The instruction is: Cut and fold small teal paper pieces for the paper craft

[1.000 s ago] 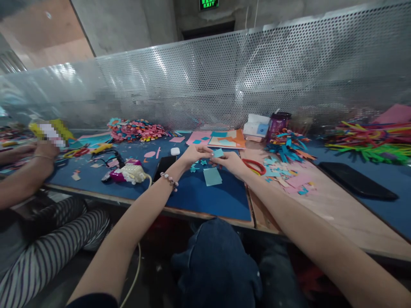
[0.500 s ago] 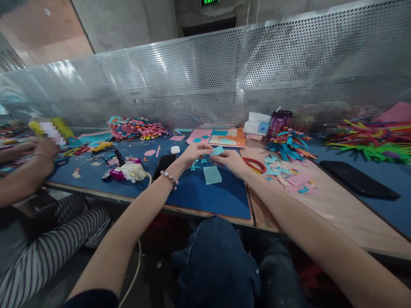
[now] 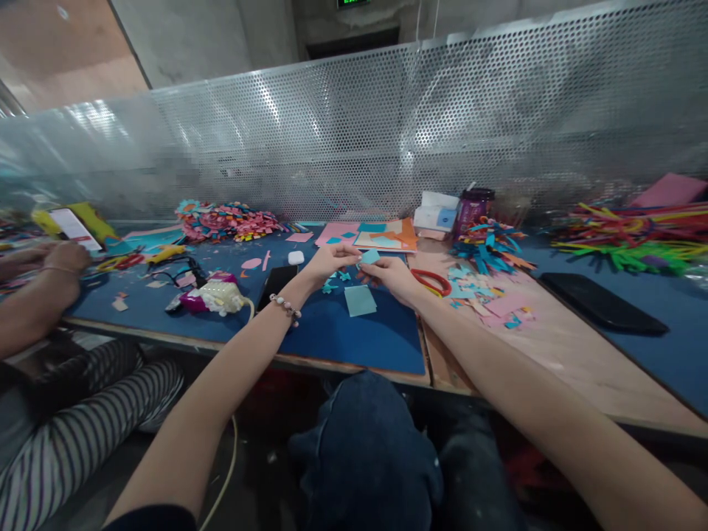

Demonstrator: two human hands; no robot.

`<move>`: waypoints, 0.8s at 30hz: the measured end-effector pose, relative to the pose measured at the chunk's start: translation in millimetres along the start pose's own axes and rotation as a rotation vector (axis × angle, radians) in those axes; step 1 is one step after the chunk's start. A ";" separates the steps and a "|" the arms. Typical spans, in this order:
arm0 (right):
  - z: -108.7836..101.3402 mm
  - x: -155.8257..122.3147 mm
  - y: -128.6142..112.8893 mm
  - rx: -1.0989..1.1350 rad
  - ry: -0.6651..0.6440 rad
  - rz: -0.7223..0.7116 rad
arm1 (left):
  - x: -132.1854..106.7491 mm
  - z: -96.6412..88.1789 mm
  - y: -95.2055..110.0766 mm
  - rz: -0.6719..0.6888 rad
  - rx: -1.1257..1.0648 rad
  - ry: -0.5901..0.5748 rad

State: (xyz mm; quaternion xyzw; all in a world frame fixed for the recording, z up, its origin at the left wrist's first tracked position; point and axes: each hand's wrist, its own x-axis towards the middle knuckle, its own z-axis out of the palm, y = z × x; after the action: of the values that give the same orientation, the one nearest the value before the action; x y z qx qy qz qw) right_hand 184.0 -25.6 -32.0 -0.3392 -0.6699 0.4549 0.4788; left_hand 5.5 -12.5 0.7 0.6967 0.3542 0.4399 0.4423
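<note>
A small teal paper square point(image 3: 370, 256) is pinched up off the table between my two hands. My left hand point(image 3: 330, 262), with a beaded bracelet on its wrist, has its fingertips closed at the paper's left edge. On the other side, my right hand point(image 3: 390, 275) grips the square from the right and below. Beneath them a pale teal square sheet point(image 3: 361, 301) lies flat on the blue mat. Small teal cut-out shapes point(image 3: 330, 284) lie partly hidden behind my left hand.
Red-handled scissors point(image 3: 432, 282) and a heap of paper scraps point(image 3: 487, 295) are to the right. A dark phone point(image 3: 277, 287) and a glue gun point(image 3: 217, 294) lie left. Coloured sheets point(image 3: 326, 234) sit behind my hands. At far left, a co-worker's hand point(image 3: 65, 258) is near a phone.
My view has shifted slightly, so the table's contents sit a little further left. Both my hands keep hold of the teal square, which has tilted slightly.
</note>
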 end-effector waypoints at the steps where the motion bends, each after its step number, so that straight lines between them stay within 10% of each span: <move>1: -0.7 0.2 -0.4 -0.032 -0.001 -0.005 | -0.3 0.3 0.4 -0.012 -0.004 0.002; 24: -13.8 -3.7 -13.8 -0.312 -0.211 -0.011 | -2.8 1.3 1.5 -0.043 0.136 -0.123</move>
State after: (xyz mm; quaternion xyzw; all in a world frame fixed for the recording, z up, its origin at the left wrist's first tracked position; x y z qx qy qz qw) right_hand 198.0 -29.9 -18.6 -0.3561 -0.7806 0.3759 0.3501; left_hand 5.8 -15.8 1.0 0.7430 0.3701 0.3619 0.4242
